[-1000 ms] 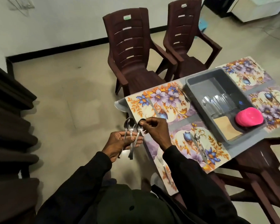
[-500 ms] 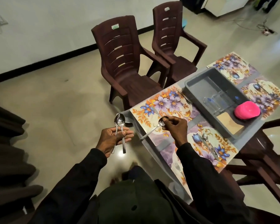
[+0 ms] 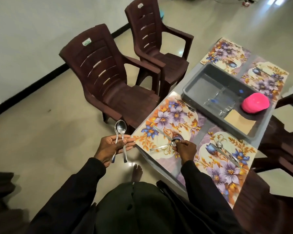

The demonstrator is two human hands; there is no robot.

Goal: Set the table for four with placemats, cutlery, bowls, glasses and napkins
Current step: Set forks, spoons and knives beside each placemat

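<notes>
My left hand [image 3: 112, 146] holds two steel spoons [image 3: 121, 132] off the table's corner, bowls up. My right hand [image 3: 184, 148] pinches the bowl end of a third spoon [image 3: 161, 147] lying low on the near-left floral placemat [image 3: 167, 122], handle pointing left. A knife [image 3: 161, 131] and a fork [image 3: 186, 105] lie on that same mat. The near-right placemat [image 3: 227, 166] carries a spoon and a knife [image 3: 225, 153]. Two more floral placemats [image 3: 267, 78] lie at the table's far end.
A grey tub [image 3: 201, 81] in the table's middle holds clear glasses [image 3: 222, 102], pink bowls [image 3: 254, 103] and tan napkins [image 3: 238, 122]. Two dark brown plastic chairs [image 3: 112, 78] stand left of the table. Another chair [image 3: 287, 149] stands on the right. My bare foot [image 3: 137, 173] is below.
My right hand took one spoon from the bunch in my left hand and carried it right and down onto the near-left placemat. The view swung toward the table.
</notes>
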